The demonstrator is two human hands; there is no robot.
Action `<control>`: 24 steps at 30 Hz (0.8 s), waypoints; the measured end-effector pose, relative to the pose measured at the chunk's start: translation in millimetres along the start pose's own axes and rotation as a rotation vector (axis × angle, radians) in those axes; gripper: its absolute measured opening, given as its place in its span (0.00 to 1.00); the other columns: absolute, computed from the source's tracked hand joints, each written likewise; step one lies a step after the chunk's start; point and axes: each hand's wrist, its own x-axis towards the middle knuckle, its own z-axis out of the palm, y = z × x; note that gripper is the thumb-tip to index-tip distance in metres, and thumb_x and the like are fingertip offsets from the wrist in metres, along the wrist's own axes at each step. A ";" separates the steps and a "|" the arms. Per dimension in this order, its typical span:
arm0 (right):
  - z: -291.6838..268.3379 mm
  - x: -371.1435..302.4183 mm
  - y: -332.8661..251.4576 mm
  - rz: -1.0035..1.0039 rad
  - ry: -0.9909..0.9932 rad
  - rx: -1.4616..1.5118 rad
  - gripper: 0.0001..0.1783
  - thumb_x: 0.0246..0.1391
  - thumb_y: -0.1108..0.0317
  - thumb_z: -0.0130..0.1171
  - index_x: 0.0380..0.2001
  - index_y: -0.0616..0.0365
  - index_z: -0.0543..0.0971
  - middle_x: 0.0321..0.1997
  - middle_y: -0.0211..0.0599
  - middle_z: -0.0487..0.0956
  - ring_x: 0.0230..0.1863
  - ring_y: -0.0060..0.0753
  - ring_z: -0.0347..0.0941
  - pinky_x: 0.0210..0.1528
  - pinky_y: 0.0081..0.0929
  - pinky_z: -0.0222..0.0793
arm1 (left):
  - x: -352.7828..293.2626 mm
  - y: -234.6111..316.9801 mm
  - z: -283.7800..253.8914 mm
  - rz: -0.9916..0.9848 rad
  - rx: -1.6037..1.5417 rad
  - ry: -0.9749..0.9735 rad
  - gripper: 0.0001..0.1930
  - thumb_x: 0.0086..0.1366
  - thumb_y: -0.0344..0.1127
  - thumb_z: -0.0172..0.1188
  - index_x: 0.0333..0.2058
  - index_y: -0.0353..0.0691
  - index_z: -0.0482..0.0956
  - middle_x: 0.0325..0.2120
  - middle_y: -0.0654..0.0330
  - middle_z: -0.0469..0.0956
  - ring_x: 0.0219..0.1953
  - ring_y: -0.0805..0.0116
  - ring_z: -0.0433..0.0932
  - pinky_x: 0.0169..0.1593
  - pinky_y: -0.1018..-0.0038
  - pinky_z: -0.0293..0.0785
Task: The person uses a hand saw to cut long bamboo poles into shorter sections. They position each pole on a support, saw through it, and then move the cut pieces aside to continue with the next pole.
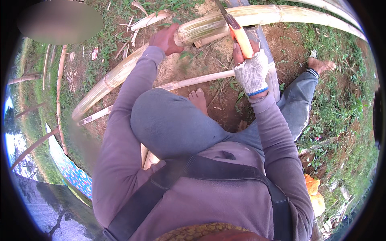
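Observation:
A thick, pale green-and-cream bamboo pole runs across the ground in front of me, its line bent by the lens. My left hand is bare and grips the pole left of centre, its fingers partly hidden behind it. In a white knit glove with a blue cuff, my right hand is closed around the orange handle of a knife. The dark blade points up and away, crossing over the pole. Whether its edge touches the bamboo I cannot tell.
A grey beam lies under the pole by my right hand. A thinner bamboo strip crosses near my bare foot. Shavings litter the grass. Patterned cloth hangs at left; an orange cloth sits at right.

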 end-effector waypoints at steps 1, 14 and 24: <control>-2.6 -5.8 -3.2 0.032 -0.018 0.052 0.08 0.64 0.69 0.69 0.39 0.61 0.80 0.34 0.47 0.82 0.30 0.49 0.81 0.33 0.43 0.76 | -1.8 -10.0 2.5 -0.018 0.010 -0.003 0.54 0.49 0.54 0.83 0.73 0.52 0.66 0.58 0.47 0.83 0.58 0.43 0.84 0.61 0.51 0.80; -92.0 -126.9 19.4 0.019 -0.572 -0.071 0.39 0.57 0.44 0.75 0.59 0.64 0.75 0.55 0.55 0.81 0.56 0.62 0.78 0.61 0.54 0.71 | -69.7 -10.5 -6.6 0.066 -0.126 0.102 0.54 0.44 0.52 0.83 0.71 0.51 0.70 0.52 0.46 0.86 0.49 0.42 0.87 0.54 0.53 0.83; -21.7 -62.3 -29.4 0.523 -0.516 0.558 0.26 0.75 0.50 0.60 0.49 0.68 0.85 0.41 0.35 0.85 0.41 0.24 0.74 0.49 0.28 0.67 | -198.2 18.4 -23.3 0.068 -0.215 0.414 0.48 0.50 0.51 0.81 0.70 0.48 0.70 0.55 0.49 0.80 0.61 0.47 0.76 0.69 0.54 0.66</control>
